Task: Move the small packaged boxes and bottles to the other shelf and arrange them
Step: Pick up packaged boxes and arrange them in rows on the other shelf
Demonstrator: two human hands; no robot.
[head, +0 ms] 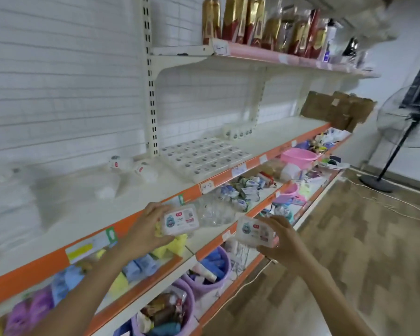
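Fingers of the left hand curl round the left end of a small clear packaged box, while the right hand pinches a second clear box between thumb below and fingers on top. Both boxes hang in the air just in front of the orange-edged shelf, apart from each other. Beyond the fingers, further back on that shelf, lie rows of flat boxes and small white bottles.

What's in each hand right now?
Left hand: holding a small clear box.
Right hand: holding another clear box.
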